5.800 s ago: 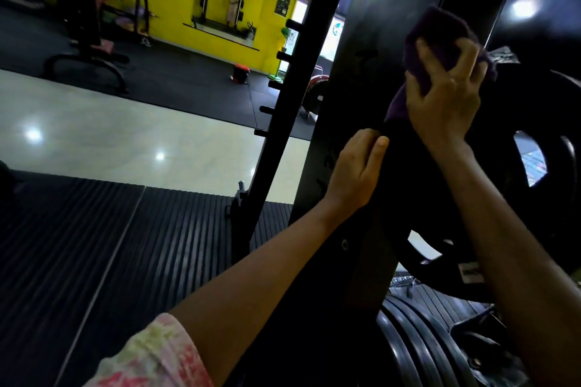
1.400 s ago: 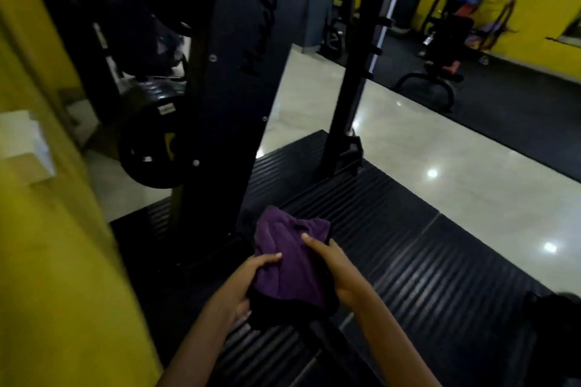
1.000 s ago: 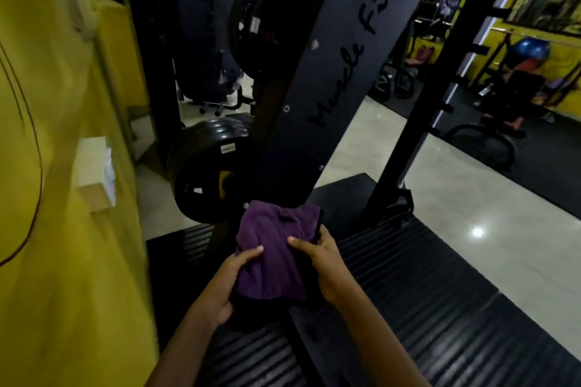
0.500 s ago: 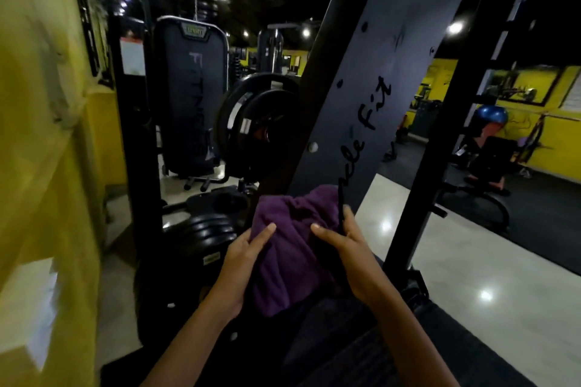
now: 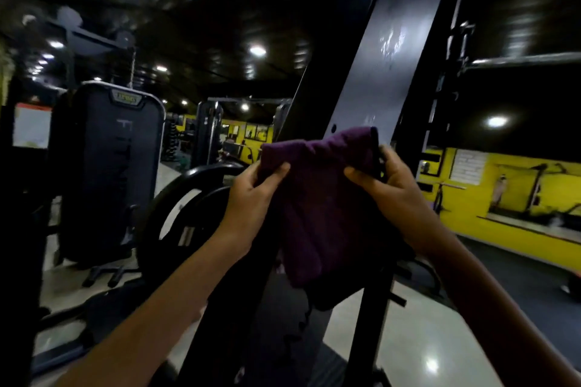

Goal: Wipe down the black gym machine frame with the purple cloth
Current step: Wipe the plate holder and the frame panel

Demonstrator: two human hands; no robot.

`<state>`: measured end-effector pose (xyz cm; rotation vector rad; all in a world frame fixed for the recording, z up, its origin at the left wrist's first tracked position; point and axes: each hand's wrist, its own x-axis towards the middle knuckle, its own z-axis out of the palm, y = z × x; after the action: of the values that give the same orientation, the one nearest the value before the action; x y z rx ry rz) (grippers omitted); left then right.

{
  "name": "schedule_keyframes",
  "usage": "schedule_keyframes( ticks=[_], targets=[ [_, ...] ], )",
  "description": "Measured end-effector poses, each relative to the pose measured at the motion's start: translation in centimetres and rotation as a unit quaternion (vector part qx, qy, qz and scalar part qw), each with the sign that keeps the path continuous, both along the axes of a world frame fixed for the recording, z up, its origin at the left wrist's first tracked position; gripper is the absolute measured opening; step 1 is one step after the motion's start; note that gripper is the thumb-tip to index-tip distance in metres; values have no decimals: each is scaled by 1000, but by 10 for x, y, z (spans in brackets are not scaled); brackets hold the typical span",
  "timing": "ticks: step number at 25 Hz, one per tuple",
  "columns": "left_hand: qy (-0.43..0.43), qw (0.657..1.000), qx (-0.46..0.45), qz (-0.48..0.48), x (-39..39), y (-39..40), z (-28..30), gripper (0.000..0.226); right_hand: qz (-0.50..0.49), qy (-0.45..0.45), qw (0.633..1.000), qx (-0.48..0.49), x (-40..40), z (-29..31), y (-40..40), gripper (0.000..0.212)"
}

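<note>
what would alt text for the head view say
Two hands, left hand and right hand, hold a purple cloth up in front of a slanted black gym machine frame. Weight plates and a yellow wall sit behind.

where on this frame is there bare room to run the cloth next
Free: the broad slanted black metal frame panel above the purple cloth, between its left edge and the dark upright post on the right. Crowded: low on the left, where round black weight plates sit beside the left hand; the right hand grips the cloth's other side.
</note>
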<state>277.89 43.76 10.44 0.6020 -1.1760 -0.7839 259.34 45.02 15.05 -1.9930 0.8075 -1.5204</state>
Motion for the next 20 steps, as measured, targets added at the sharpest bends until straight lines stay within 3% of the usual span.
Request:
schedule_keyframes(
  ticks=[4,10,15,20],
  targets=[
    [-68,992,-105,5,8,-65,72,4,-113,-8,990,-84,5,72,-32,27],
    [-51,989,-140,24,3,-132,160,9,-274,66,944,-174,19,160,-63,36],
    [-63,987,-145,8,9,-166,224,29,-391,131,892,-183,36,227,-73,50],
    [-76,988,-119,-55,5,-196,269,29,-486,159,845,-155,43,274,-94,65]
  ],
)
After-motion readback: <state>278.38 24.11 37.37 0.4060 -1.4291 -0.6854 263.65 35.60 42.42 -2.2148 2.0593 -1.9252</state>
